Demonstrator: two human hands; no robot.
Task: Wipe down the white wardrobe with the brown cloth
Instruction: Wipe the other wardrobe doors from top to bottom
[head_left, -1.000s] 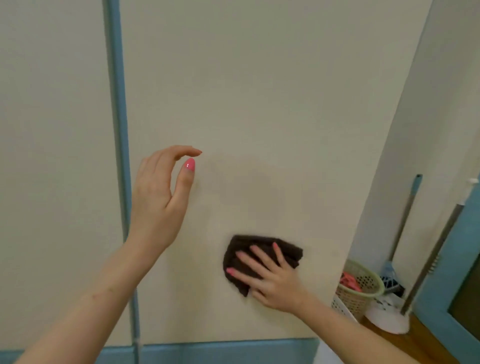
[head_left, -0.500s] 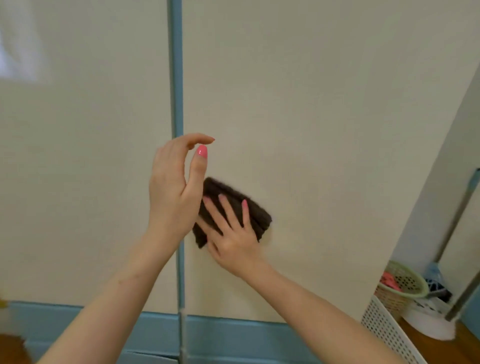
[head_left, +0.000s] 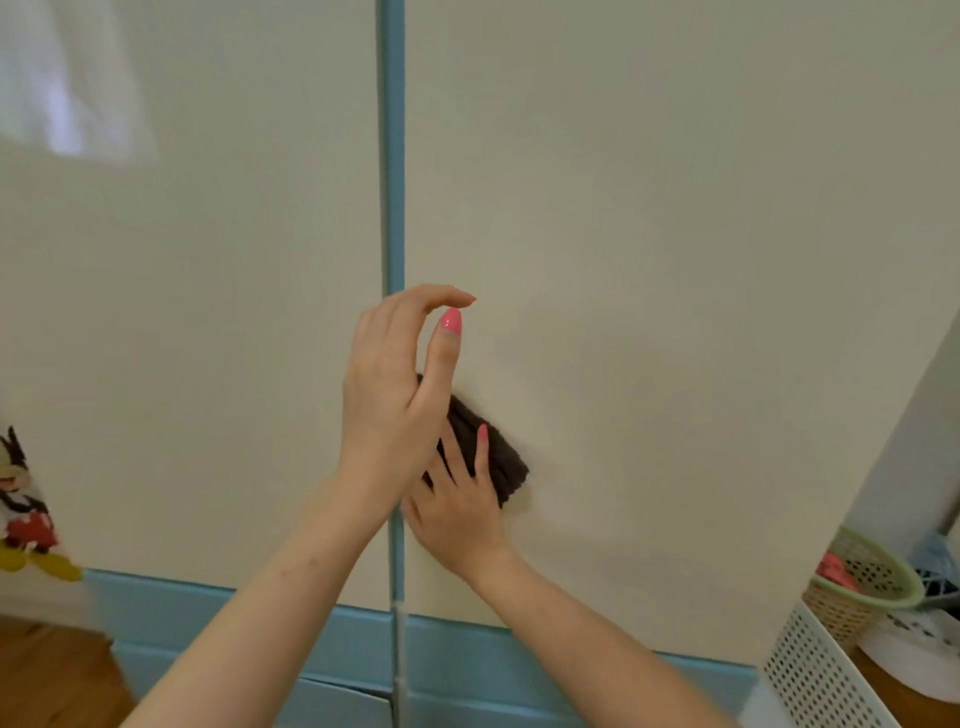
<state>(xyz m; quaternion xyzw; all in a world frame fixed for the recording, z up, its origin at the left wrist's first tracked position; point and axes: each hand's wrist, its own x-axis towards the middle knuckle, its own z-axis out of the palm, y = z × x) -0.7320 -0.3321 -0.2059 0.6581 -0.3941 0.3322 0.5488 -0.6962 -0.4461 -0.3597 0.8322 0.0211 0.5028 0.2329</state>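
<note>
The white wardrobe fills the view, two cream doors split by a blue vertical strip. My right hand lies flat on the folded brown cloth and presses it against the right door, just right of the strip. My left hand hovers in front of the cloth, fingers curved and apart, holding nothing. It hides the cloth's left part.
A blue base band runs along the wardrobe's foot above a wooden floor. A cartoon mouse sticker shows at the left edge. At the right stand a green wicker basket and a white perforated bin.
My right hand has slid the cloth left across the right door, up to the blue strip. The view has swung left. The cloth now sits partly behind my left hand.
</note>
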